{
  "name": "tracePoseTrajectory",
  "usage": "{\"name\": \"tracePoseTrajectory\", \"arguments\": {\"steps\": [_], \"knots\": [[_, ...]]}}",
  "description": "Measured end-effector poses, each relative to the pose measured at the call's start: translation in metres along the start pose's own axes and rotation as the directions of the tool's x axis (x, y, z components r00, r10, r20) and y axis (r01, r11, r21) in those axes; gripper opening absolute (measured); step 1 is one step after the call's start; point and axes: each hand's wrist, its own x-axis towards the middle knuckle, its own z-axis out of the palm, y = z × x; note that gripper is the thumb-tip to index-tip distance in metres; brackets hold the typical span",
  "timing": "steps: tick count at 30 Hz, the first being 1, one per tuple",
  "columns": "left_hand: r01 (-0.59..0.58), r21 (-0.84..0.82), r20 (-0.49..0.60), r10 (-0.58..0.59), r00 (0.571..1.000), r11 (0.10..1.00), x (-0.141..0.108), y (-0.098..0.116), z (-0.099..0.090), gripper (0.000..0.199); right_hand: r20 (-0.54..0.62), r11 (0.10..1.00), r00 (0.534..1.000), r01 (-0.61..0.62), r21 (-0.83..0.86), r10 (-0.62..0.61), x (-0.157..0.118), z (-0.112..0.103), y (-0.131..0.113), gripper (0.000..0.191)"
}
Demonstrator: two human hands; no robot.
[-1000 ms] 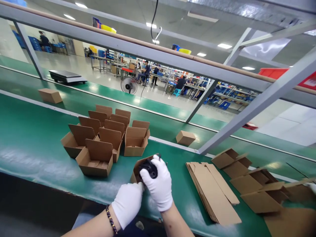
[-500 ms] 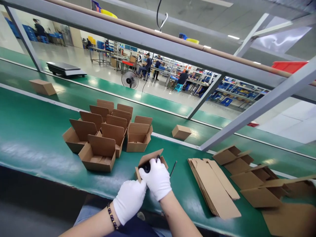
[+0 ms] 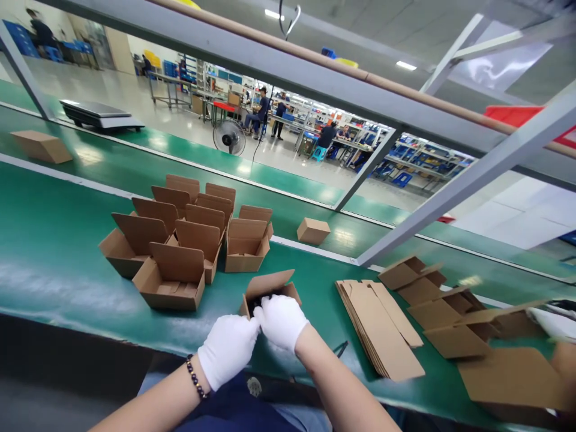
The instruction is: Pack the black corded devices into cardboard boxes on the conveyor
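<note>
A small open cardboard box [image 3: 271,284] stands in front of me, its lid flap raised at the back. My left hand [image 3: 229,350], in a white glove, pinches the box's near left edge. The gloved fingers of my right hand [image 3: 282,322] reach into the box and close on a black object [image 3: 255,302], mostly hidden by the hand and the cardboard. Both hands touch or nearly touch at the fingertips. A thin black cable end [image 3: 341,348] shows on the green table beside my right forearm.
Several open boxes [image 3: 171,277] stand to the left. Flattened cardboard blanks [image 3: 382,327] are stacked on the right, near more open boxes [image 3: 454,342] and another person's blurred hand [image 3: 564,363]. Closed boxes [image 3: 314,231] and a scale [image 3: 99,115] lie beyond. A slanted metal post [image 3: 450,186] rises ahead.
My right hand has gone lower into the box, and the black object is more covered. The cable has shifted from right of the box to beside my forearm. The view has moved slightly.
</note>
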Motion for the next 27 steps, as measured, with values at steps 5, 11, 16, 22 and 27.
{"name": "tracePoseTrajectory", "arguments": {"steps": [5,11,16,22,27], "knots": [[-0.01,-0.261,-0.239,-0.054,0.97,0.965,0.0,-0.006,-0.041,0.025,-0.327,0.924,0.878,-0.264,0.277,0.349,-0.034,0.014,0.001,0.05],[-0.425,-0.264,-0.071,0.422,0.904,0.866,0.033,0.008,-0.059,0.045,-0.521,0.669,0.745,0.136,0.731,0.417,-0.082,0.039,-0.024,0.027],[-0.428,-0.013,0.129,0.426,0.896,0.904,0.053,0.003,-0.043,0.02,-0.056,-0.167,0.994,0.039,0.985,-0.097,-0.096,0.085,-0.036,0.062],[-0.412,-0.135,0.0,0.415,0.91,0.901,0.048,-0.002,-0.044,0.023,0.225,-0.777,0.814,0.369,0.51,0.535,-0.078,0.106,-0.016,0.05],[-0.496,-0.179,-0.007,0.503,0.864,0.85,0.047,-0.003,-0.059,0.022,-0.045,-0.467,0.815,0.376,0.801,0.578,-0.065,0.074,-0.01,0.031]]}}
